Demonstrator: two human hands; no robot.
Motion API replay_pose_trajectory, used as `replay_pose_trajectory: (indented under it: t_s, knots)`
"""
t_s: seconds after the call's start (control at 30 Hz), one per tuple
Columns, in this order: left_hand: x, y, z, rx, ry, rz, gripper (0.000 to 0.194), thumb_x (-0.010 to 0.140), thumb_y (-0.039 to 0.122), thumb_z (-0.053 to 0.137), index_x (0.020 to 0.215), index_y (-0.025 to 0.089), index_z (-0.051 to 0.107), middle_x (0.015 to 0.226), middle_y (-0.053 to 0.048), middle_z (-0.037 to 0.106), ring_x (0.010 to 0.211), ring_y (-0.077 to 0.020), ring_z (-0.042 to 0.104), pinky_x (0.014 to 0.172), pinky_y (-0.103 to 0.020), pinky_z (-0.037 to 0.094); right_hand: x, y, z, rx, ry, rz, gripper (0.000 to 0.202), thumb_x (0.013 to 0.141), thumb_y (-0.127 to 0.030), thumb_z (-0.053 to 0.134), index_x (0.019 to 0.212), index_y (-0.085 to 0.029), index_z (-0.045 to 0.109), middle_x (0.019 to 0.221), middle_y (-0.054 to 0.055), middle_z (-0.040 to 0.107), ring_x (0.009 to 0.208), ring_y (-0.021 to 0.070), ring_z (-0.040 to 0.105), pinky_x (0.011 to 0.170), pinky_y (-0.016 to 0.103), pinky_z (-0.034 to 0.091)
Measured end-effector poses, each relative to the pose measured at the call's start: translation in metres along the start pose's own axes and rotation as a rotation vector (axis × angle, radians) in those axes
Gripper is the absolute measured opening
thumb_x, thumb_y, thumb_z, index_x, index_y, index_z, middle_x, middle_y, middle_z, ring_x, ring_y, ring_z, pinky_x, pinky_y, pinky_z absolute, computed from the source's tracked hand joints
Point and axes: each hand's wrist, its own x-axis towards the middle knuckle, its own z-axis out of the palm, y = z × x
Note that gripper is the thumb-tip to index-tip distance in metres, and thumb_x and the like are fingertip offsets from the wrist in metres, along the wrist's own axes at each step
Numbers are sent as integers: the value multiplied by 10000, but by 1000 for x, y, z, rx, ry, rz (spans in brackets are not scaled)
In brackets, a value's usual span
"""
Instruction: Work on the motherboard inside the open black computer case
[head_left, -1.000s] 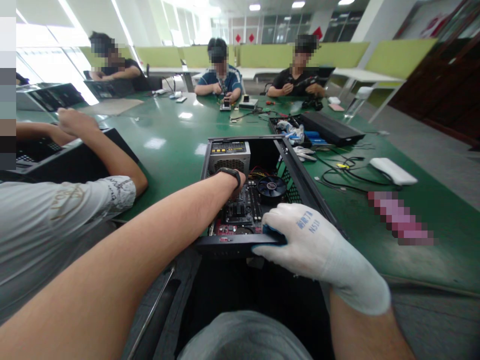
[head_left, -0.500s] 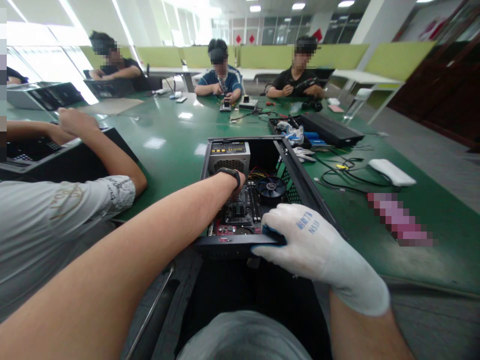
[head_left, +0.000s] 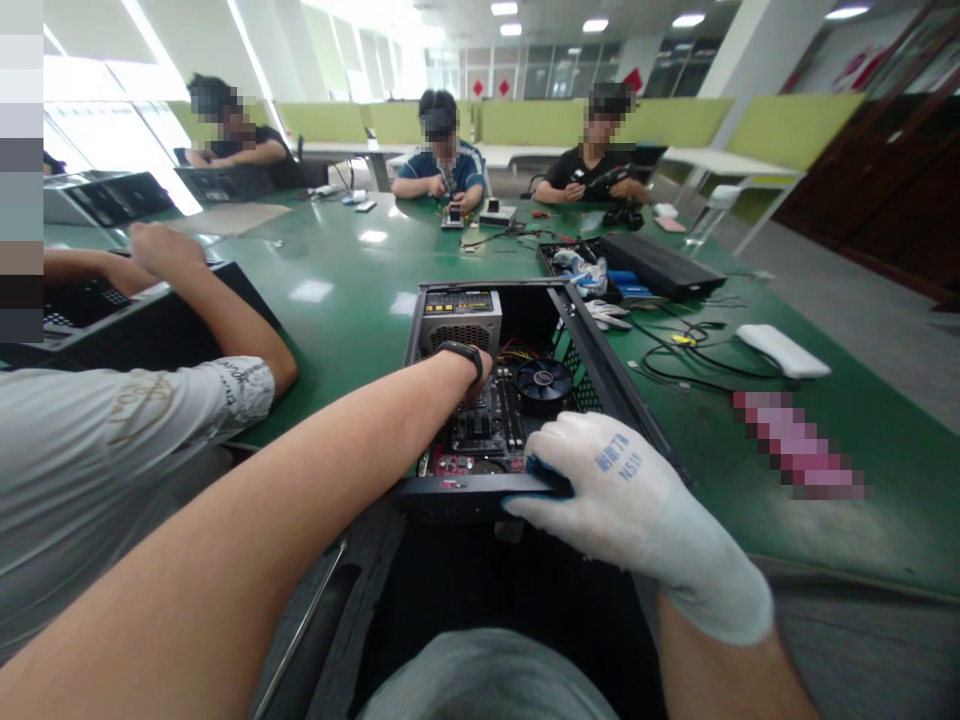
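Observation:
An open black computer case (head_left: pixel 480 484) lies before me at the table edge. Inside are a power supply (head_left: pixel 460 322), a motherboard (head_left: pixel 476 432) and a round black CPU fan (head_left: pixel 543 380). My left hand (head_left: pixel 484 368), bare with a dark band at the wrist, reaches down into the case between power supply and fan; its fingers are hidden. In a white work glove, my right hand (head_left: pixel 592 480) is closed over the near rim of the case, thumb outside and fingers inside.
Close on the left a co-worker's arm (head_left: pixel 232 320) rests over another black case (head_left: pixel 225 345). To the right lie black cables (head_left: pixel 660 350), a white box-like object (head_left: pixel 784 350) and a blurred-out pink item (head_left: pixel 799 445). Behind them sits a black tray (head_left: pixel 660 265) with gloves. Several people work across the table.
The view has shifted slightly, so the scene sits a little lower. Both hands keep their places, my left inside the case and my right on its rim.

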Motion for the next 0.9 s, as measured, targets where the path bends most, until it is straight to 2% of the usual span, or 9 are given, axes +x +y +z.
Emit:
replay_pose_trajectory:
  t_s: [0.17, 0.27, 0.37, 0.43, 0.5, 0.57, 0.67, 0.8, 0.9]
  knots:
    - [-4, 1, -4, 111, -36, 45, 577, 534, 247, 898, 1065, 67, 762, 1109, -160, 748, 1013, -292, 678, 945, -294, 510, -13, -3, 3, -26, 219, -29, 455, 876, -655, 546, 875, -203, 596, 875, 36, 583, 853, 184, 487, 780, 339, 305]
    - [-6, 1, -4, 129, -30, 68, 613, 541, 262, 899, 1096, 50, 748, 1120, -164, 745, 1004, -296, 682, 933, -310, 527, -34, 6, 7, -4, 474, -14, 377, 849, -530, 660, 1010, -194, 606, 1045, 67, 612, 1021, 217, 529, 929, 384, 363]
    - [-8, 1, -4, 111, -26, 63, 565, 574, 267, 889, 1066, 25, 753, 1104, -174, 747, 984, -301, 691, 925, -322, 537, -57, 27, 27, -28, 780, 155, 469, 874, -534, 600, 1166, -167, 584, 1219, 139, 571, 1177, 285, 502, 1029, 469, 371]
    - [-10, 3, -5, 95, -28, 51, 528, 580, 253, 885, 1039, 25, 759, 1091, -178, 750, 982, -307, 694, 934, -330, 535, -72, 45, 52, 3, 1011, 325, 534, 924, -585, 447, 1171, -133, 591, 1179, 162, 582, 1145, 293, 527, 1011, 486, 406]
    - [-10, 4, -5, 69, -17, 40, 524, 549, 225, 895, 1022, 40, 765, 1082, -176, 752, 1007, -321, 691, 962, -338, 521, -85, 60, 84, 75, 1058, 513, 570, 957, -568, 343, 1174, -98, 580, 1162, 178, 580, 1112, 281, 549, 1005, 482, 421]
    - [-9, 4, -4, 41, -4, 29, 537, 510, 209, 905, 1011, 68, 773, 1075, -168, 754, 1047, -334, 680, 985, -341, 505, -100, 71, 116, 89, 1048, 667, 559, 957, -562, 337, 1098, -88, 598, 1095, 172, 590, 1040, 258, 565, 958, 440, 448]
    - [-5, 3, -2, 21, 5, 25, 560, 473, 227, 912, 1011, 134, 785, 1074, -138, 757, 1086, -333, 667, 990, -342, 497, -122, 75, 149, 98, 1004, 769, 475, 959, -498, 387, 1027, -88, 617, 1005, 154, 604, 950, 236, 578, 884, 395, 459]
    - [0, 0, 0, 57, -2, 41, 590, 474, 276, 908, 1037, 150, 787, 1084, -140, 755, 1038, -324, 685, 944, -341, 519, -150, 73, 166, 104, 953, 829, 347, 942, -432, 455, 909, -127, 617, 905, 117, 611, 855, 207, 583, 815, 348, 458]
    - [1, -2, 1, 71, 2, 30, 600, 496, 310, 897, 1061, 147, 779, 1082, -142, 758, 1012, -313, 695, 909, -332, 535, -165, 73, 173, 135, 900, 854, 350, 936, -447, 459, 786, -157, 586, 760, 82, 589, 717, 186, 567, 714, 319, 457]
